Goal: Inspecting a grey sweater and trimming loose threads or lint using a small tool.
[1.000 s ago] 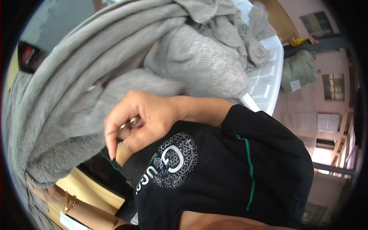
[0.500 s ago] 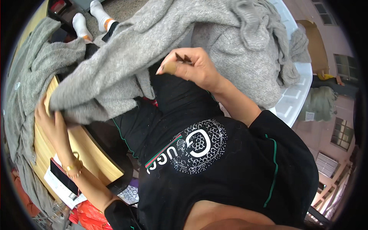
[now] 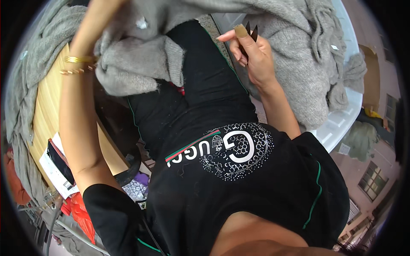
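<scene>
A grey knit garment lies bunched over my lap and spreads toward the upper edge of the head view. My left hand is at that edge, reaching out beside the knit. Its fingers are cut off, so their grip does not show. To the right, my right hand is raised, closed around small dark thread snips with two pointed tips upward. A tan wrap covers that thumb. A small white tag shows on the knit.
On the right, a pale plastic bin holds more grey knitwear. Left of my lap stands a light wooden table with paper and a dark case; grey knitwear drapes over its far side. A red plastic bag lies lower left.
My left arm has swung up and away from the table edge. The long stretch of knit across my lap has shifted upward, uncovering my leg. My right hand has moved up and right, still holding the thread snips.
</scene>
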`<state>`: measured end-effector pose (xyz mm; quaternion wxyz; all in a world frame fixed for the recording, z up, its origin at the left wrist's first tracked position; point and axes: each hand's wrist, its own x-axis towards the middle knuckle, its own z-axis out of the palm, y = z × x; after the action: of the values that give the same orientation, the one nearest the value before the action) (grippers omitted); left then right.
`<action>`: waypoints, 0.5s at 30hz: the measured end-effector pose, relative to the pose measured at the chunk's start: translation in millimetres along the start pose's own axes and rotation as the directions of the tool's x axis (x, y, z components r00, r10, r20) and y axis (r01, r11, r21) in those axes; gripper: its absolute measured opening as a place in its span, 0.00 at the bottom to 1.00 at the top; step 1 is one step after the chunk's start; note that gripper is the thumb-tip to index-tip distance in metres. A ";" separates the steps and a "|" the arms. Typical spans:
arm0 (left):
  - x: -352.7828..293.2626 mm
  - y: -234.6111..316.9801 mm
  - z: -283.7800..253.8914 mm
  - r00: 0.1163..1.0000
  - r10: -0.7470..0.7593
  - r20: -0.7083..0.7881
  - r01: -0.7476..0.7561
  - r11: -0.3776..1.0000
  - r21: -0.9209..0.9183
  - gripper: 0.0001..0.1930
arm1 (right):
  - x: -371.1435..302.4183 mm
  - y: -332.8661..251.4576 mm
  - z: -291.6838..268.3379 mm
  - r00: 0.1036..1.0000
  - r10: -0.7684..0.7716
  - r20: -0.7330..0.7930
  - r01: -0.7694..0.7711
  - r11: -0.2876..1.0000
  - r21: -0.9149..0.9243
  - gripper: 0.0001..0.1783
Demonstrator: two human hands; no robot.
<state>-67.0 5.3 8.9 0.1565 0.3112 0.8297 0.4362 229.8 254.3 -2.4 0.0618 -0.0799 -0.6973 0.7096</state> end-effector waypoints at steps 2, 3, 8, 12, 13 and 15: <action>13.1 1.8 -40.2 0.990 -0.134 -0.040 0.078 0.766 -0.638 0.07 | 7.2 7.1 4.1 1.000 -0.002 0.020 0.002 1.000 0.026 0.25; 15.8 2.1 -57.6 0.978 -0.189 -0.088 0.063 0.669 -0.741 0.09 | 11.1 11.3 7.3 0.999 -0.012 0.029 0.011 0.999 0.049 0.25; -4.8 4.4 -112.8 0.986 -0.161 -0.046 0.026 0.423 -0.906 0.18 | 34.2 32.4 23.6 0.987 -0.134 0.092 0.145 0.981 -0.127 0.21; -50.8 10.7 -131.6 0.946 0.267 0.184 0.161 0.108 -0.981 0.21 | 51.0 39.0 35.2 0.943 -0.314 0.105 0.327 0.936 -0.132 0.17; -58.7 13.3 -139.4 0.955 0.239 0.173 0.145 0.129 -0.981 0.21 | 54.1 36.9 35.4 0.929 -0.360 0.082 0.368 0.919 -0.141 0.17; -79.5 13.7 -154.2 0.954 0.233 0.186 0.174 0.073 -0.982 0.23 | 56.9 28.8 33.4 0.905 -0.422 0.055 0.425 0.888 -0.174 0.20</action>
<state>-83.4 -137.4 107.2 0.4391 0.1989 0.2683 0.8341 168.1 232.4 -32.3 0.2021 0.0742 -0.7601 0.6131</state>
